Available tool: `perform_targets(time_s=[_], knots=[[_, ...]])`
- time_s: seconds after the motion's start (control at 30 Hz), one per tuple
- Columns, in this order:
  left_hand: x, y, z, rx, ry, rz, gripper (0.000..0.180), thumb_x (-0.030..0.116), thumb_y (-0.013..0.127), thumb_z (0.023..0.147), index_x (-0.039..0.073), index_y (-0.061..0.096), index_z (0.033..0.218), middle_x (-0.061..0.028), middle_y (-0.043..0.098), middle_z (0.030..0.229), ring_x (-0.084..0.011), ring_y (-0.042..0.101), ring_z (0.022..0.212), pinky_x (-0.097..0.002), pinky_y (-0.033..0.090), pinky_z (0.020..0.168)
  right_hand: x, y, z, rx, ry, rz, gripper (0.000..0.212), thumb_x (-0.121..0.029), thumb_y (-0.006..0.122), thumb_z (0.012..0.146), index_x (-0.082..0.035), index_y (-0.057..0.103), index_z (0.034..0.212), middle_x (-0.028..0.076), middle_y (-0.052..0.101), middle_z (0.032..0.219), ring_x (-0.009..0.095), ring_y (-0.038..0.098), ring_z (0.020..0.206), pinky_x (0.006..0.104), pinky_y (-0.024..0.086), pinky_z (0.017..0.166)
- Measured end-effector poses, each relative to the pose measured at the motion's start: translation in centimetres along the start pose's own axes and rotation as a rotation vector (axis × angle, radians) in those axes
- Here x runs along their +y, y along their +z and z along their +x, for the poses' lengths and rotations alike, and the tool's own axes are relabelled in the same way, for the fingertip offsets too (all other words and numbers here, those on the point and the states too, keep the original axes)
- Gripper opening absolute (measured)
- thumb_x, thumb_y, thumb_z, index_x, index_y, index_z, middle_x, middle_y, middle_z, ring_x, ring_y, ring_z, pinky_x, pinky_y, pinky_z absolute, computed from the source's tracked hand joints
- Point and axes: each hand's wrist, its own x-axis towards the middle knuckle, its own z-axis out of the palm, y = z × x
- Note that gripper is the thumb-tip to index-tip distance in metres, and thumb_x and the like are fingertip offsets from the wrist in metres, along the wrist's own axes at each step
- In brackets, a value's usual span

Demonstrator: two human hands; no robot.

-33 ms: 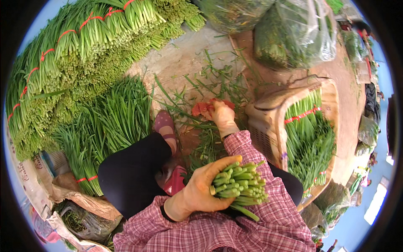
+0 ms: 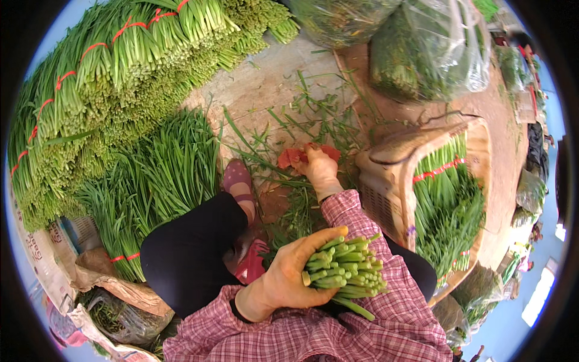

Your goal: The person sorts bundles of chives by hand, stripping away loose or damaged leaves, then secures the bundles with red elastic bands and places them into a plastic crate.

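My left hand [image 2: 288,271] is wrapped round a bunch of green stalks [image 2: 347,268], their blunt ends facing up. One stalk sticks out below the rest. Farther out, my right hand [image 2: 321,169] reaches down to a crumpled heap of red strips [image 2: 294,158] on the ground, its fingers closed in among them. How much of the red material is between the fingers is partly hidden. Loose green leaves [image 2: 301,208] are scattered around that hand. Left of my knee lies a pile of long leafy greens [image 2: 175,157], part of it bound with a red tie.
Stacked bundles of greens [image 2: 90,102] with red ties fill the far left. On the right stands a plastic crate [image 2: 377,172] holding tied greens [image 2: 449,205]. Large clear bags of greens [image 2: 425,54] sit at the back. A bag [image 2: 129,320] is at lower left.
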Motion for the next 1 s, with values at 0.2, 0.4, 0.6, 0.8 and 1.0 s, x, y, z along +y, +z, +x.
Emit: perform_targets(time_s=[0.2, 0.4, 0.6, 0.8, 1.0], knots=[[-2.4, -2.0, 2.1, 0.326, -0.171, -0.11, 0.077, 0.005, 0.082, 0.07, -0.004, 0.048, 0.139, -0.0109, 0.066, 0.121, -0.0174, 0.064, 0.111, -0.031, 0.051, 0.097, 2.7, 3.7, 2.3, -0.021, 0.086, 0.565, 0.022, -0.019, 0.076, 0.083, -0.004, 0.072, 0.097, 0.014, 0.073, 0.09, 0.023, 0.07, 0.082, 0.0365, 0.054, 0.075], [-4.1, -5.6, 3.3, 0.643, -0.259, 0.002, 0.046, 0.008, 0.078, 0.08, 0.0, 0.061, 0.122, -0.0079, 0.071, 0.107, -0.0165, 0.067, 0.094, -0.0323, 0.052, 0.088, -4.0, -15.6, 4.0, 0.052, -0.043, 1.68, 0.013, -0.006, 0.075, 0.083, -0.002, 0.07, 0.095, 0.004, 0.071, 0.094, 0.014, 0.063, 0.088, 0.0277, 0.05, 0.084], [-2.4, -5.9, 4.2, 0.702, -0.227, 0.081, 0.052, 0.012, 0.078, 0.08, 0.003, 0.057, 0.126, -0.0085, 0.07, 0.11, -0.0178, 0.066, 0.097, -0.0327, 0.052, 0.089, -12.0, -31.6, -5.5, -0.191, -0.981, 0.624, 0.026, -0.005, 0.079, 0.07, -0.004, 0.069, 0.095, 0.012, 0.071, 0.1, 0.023, 0.068, 0.092, 0.0339, 0.054, 0.084], [-1.6, -6.9, 5.0, 0.101, 0.226, -0.478, 0.06, 0.007, 0.063, 0.089, 0.001, 0.044, 0.145, -0.0165, 0.052, 0.143, -0.0221, 0.05, 0.132, -0.0355, 0.039, 0.111, -13.0, -25.1, -9.8, 0.38, -0.484, 0.294, 0.03, -0.015, 0.08, 0.07, -0.003, 0.062, 0.09, 0.019, 0.067, 0.086, 0.038, 0.067, 0.081, 0.0431, 0.056, 0.077], [0.3, -3.6, 2.7, 0.579, -0.098, -0.09, 0.054, 0.004, 0.081, 0.074, 0.001, 0.057, 0.122, -0.006, 0.069, 0.115, -0.0157, 0.066, 0.1, -0.0302, 0.052, 0.09, -12.3, -32.1, -14.1, 0.114, -0.407, 0.934, 0.067, 0.0, 0.07, 0.079, -0.004, 0.05, 0.143, 0.018, 0.069, 0.101, 0.019, 0.068, 0.088, 0.0313, 0.057, 0.073]])
